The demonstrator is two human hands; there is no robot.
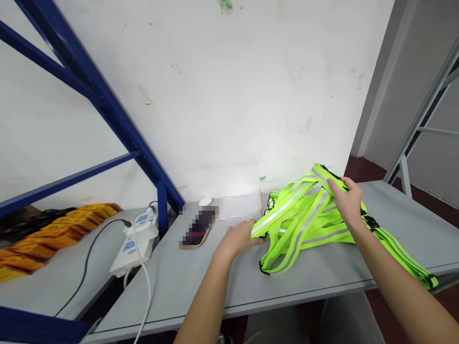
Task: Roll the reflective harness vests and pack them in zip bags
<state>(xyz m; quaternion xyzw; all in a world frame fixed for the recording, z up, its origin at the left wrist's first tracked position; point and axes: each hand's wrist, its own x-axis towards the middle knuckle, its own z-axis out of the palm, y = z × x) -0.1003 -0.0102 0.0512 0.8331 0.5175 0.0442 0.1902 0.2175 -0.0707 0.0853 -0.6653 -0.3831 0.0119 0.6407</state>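
Observation:
A neon yellow-green reflective harness [310, 215], made of straps with silver stripes and black buckles, lies in a loose heap on the grey table. My left hand [238, 239] grips one strap at the heap's left side. My right hand [347, 198] pinches the raised upper part of the straps, beside a black fitting. More green straps [398, 251] stretch from under my right wrist to the table's front right edge. How many harnesses lie in the heap I cannot tell.
Left of the heap are a clear plastic bag [238, 206], a blurred phone [201, 227] and a white rounded object [205, 201]. A power strip [138, 241] with cables, a blue metal frame [118, 124] and orange-yellow folded items [60, 234] stand farther left. A white wall [244, 95] closes the back.

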